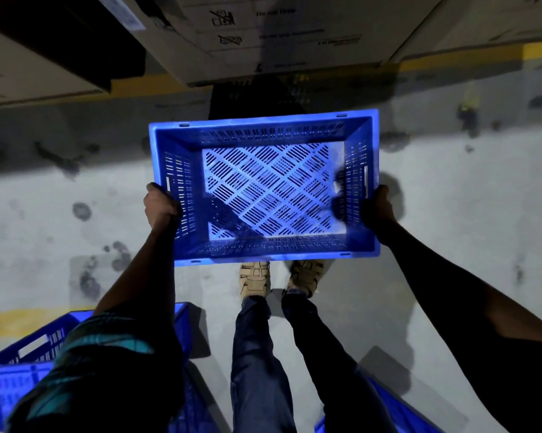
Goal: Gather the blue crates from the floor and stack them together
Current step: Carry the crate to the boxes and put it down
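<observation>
Held crate: a blue perforated plastic crate (265, 189), open side up, is carried level in the air above the grey floor (451, 245), in front of the person's legs; its slotted bottom shows nothing inside.
Left hand: the left hand (160, 205) grips the crate's left short wall near the handle slot, fingers curled over the rim.
Right hand: the right hand (378, 205) holds the right short wall; it lies in shadow, and its fingers, dark shapes through the wall slots, look wrapped inside.
Other crates: a second blue crate (22, 360) stands at lower left, partly hidden by the left sleeve and cut by the frame edge; a blue crate corner (397, 410) shows at lower right, mostly cut off.
Feet: tan sandals (255, 278) peek out under the held crate's near edge.
Background: cardboard boxes (263, 29) with blurred, unreadable print, beside a yellow floor line (469, 57).
</observation>
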Demonstrator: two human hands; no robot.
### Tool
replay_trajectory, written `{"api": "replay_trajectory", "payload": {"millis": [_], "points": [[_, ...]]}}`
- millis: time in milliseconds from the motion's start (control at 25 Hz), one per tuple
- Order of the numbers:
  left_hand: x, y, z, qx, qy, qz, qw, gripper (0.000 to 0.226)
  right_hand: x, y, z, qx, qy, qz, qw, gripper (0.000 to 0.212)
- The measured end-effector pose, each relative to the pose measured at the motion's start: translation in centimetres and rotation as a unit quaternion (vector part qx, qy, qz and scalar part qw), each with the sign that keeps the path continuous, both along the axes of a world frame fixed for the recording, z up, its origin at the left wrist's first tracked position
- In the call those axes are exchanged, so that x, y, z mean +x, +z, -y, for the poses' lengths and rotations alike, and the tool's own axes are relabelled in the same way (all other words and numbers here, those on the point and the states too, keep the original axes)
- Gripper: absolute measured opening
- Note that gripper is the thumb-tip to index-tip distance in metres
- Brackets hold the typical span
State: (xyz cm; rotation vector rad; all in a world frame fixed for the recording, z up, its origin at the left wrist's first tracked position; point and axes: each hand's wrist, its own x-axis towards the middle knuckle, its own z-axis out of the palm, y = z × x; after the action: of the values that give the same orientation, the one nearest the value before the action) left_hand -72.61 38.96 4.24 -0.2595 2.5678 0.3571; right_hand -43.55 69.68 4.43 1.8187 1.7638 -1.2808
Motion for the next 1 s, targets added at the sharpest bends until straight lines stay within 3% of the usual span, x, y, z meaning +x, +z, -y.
{"api": "replay_trajectory", "payload": {"millis": [200,400,480,680,1000], "points": [[0.1,0.4,-0.2,-0.001,0.006,0.017,1.000,0.035,0.1,0.0,0.4,0.007,-0.002,-0.006,1.000,0.027],[0.6,1.2,0.3,0.001,-0.013,0.015,1.000,0.036,0.7,0.0,1.9,0.044,0.055,0.005,0.998,0.091],[2.1,1.3,0.5,0.012,-0.016,-0.013,1.000,0.048,1.2,-0.3,3.5,0.085,0.085,0.038,0.992,0.099],[9.9,3.6,-0.4,-0.032,-0.135,-0.062,0.988,0.081,3.2,2.0,9.3,0.219,0.089,0.027,0.971,0.079],[21.0,14.2,-1.9,0.149,-0.308,0.043,0.939,0.073,10.3,12.5,15.9,0.219,0.009,-0.093,0.971,0.067]]}}
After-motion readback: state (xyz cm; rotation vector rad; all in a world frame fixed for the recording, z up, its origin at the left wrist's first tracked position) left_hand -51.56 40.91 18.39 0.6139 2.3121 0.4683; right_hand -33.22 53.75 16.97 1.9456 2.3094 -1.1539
